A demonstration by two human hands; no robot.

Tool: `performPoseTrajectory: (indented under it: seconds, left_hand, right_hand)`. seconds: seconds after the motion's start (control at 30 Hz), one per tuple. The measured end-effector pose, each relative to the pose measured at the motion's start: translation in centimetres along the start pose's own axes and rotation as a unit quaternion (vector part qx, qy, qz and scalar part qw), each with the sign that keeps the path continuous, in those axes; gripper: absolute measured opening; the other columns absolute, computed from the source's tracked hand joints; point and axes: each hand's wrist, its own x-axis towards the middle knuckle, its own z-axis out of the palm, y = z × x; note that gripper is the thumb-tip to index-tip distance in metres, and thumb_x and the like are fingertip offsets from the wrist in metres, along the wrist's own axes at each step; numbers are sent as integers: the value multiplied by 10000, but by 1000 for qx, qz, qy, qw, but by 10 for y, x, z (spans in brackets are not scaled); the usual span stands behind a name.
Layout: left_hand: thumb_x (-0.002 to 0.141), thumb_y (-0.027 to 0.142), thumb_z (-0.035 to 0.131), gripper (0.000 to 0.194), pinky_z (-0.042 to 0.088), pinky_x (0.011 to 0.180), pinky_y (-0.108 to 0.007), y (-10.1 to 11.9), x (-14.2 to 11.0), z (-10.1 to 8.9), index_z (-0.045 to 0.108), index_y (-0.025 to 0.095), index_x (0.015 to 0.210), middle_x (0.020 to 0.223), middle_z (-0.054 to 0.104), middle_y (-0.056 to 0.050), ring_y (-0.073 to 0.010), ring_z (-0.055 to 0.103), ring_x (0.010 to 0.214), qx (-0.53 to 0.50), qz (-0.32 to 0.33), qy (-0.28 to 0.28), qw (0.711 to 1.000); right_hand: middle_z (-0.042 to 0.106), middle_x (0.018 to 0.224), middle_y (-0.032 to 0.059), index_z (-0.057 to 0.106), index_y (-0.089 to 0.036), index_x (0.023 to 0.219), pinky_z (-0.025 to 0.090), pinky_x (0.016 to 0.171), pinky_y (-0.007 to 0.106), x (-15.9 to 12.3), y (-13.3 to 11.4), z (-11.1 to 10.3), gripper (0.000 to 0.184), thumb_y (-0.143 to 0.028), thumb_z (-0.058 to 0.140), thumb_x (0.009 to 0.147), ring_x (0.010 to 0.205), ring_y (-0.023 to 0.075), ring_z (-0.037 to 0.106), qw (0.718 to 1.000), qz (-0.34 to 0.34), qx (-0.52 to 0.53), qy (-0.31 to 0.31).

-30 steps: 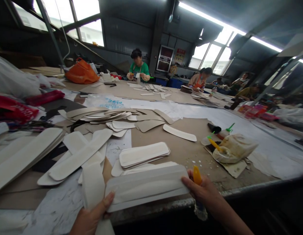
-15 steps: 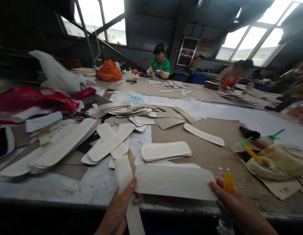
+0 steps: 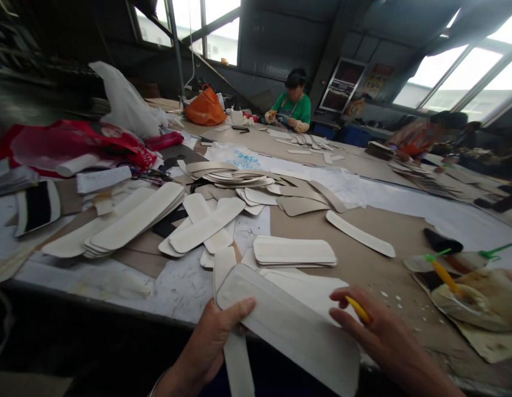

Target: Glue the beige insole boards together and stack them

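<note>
My left hand (image 3: 216,336) is closed on the left end of a long white panel with rounded corners (image 3: 289,325), thumb on top. The panel slants down to the right over the table edge. A narrower pale strip (image 3: 239,361) hangs below the same hand; whether the fingers grip it too is hidden. My right hand (image 3: 375,322) is just above the panel's right part, thumb and forefinger apart. Tucked in that hand is a yellow-handled tool (image 3: 358,310), its working end hidden. Beyond the panel lies a neat stack of white panels (image 3: 295,251).
Crossed white panels (image 3: 206,226) and a fanned pile (image 3: 135,220) cover the left. A single curved strip (image 3: 360,233) lies at centre right. On the right, a bag-lined container (image 3: 483,298) holds a yellow handle. Red bag (image 3: 74,146) stands far left. A person in green (image 3: 295,107) works opposite.
The panel has swung from level to slanting, its right end dropping toward me. My right hand has let go of that end and keeps the yellow-handled tool. The camera view has shifted left.
</note>
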Motion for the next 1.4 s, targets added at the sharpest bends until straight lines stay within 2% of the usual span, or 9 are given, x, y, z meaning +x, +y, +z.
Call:
performPoseTrajectory:
  seconds: [0.07, 0.13, 0.3, 0.47, 0.6, 0.87, 1.03, 1.23, 1.4]
  left_hand:
    - [666, 278, 717, 245, 445, 591, -235, 2, -4, 1, 649, 122, 842, 725, 623, -30, -133, 538, 633, 3, -17, -34, 999]
    - [682, 269, 699, 293, 472, 701, -298, 2, -7, 2, 658, 114, 927, 812, 656, -70, -184, 583, 722, 5, -36, -71, 997]
    - [708, 227, 669, 369, 472, 740, -331, 3, -10, 5, 631, 115, 1058, 887, 671, -104, -218, 599, 778, 7, -47, -112, 993]
    - [697, 210, 676, 424, 463, 796, -348, 2, -11, 10, 609, 139, 1110, 925, 670, -97, -234, 602, 824, 1, -52, -123, 991]
    - [701, 240, 672, 368, 475, 729, -325, 0, -10, 6, 633, 126, 1048, 895, 660, -97, -209, 587, 756, -8, -46, -93, 995]
    - [640, 275, 736, 233, 391, 500, -200, 0, 3, -7, 633, 137, 796, 626, 527, 11, -91, 442, 535, -10, -53, -14, 998]
    - [653, 309, 724, 236, 417, 552, -232, -4, 4, 3, 650, 138, 797, 677, 557, -10, -120, 478, 593, 16, -54, -39, 998]
    - [580, 317, 771, 430, 418, 579, -259, -13, -3, 24, 661, 146, 959, 738, 638, -60, -171, 542, 631, 18, -92, -65, 993]
    - [579, 317, 780, 312, 419, 534, -245, -10, 1, 22, 650, 142, 803, 604, 569, -9, -124, 486, 526, 21, -92, -28, 995]
  right_hand:
    - [630, 919, 43, 599, -237, 901, 438, 760, 283, 5, -24, 3, 242, -435, 492, 810, 846, 192, 576, 995, -61, 6, -80]
    - [612, 846, 29, 583, -221, 831, 424, 708, 261, 9, -45, 11, 204, -401, 487, 833, 795, 175, 557, 987, -78, 13, -142]
    - [506, 680, -17, 473, -195, 683, 342, 542, 212, 22, -73, 25, 272, -412, 470, 847, 630, 123, 463, 974, -96, 63, -194]
    - [423, 598, -47, 406, -189, 624, 272, 483, 200, 37, -85, 28, 304, -383, 453, 852, 549, 88, 379, 964, -107, 101, -222]
    - [409, 613, -48, 425, -189, 648, 260, 481, 202, 32, -69, 25, 286, -402, 496, 826, 559, 90, 362, 962, -71, 111, -237]
    - [363, 594, -46, 447, -180, 652, 248, 488, 217, 9, -10, 15, 354, -493, 487, 811, 560, 97, 314, 963, 11, 139, -232]
    - [394, 610, -46, 456, -182, 643, 256, 489, 204, 18, -25, 17, 312, -440, 547, 791, 571, 94, 342, 968, -17, 143, -207]
    - [449, 616, -49, 478, -183, 635, 257, 486, 203, 38, -60, 29, 287, -417, 579, 767, 564, 90, 396, 970, -71, 120, -197]
    - [483, 638, -21, 470, -186, 642, 294, 536, 231, 31, -46, 14, 333, -436, 433, 859, 597, 117, 418, 991, -55, 66, -99]
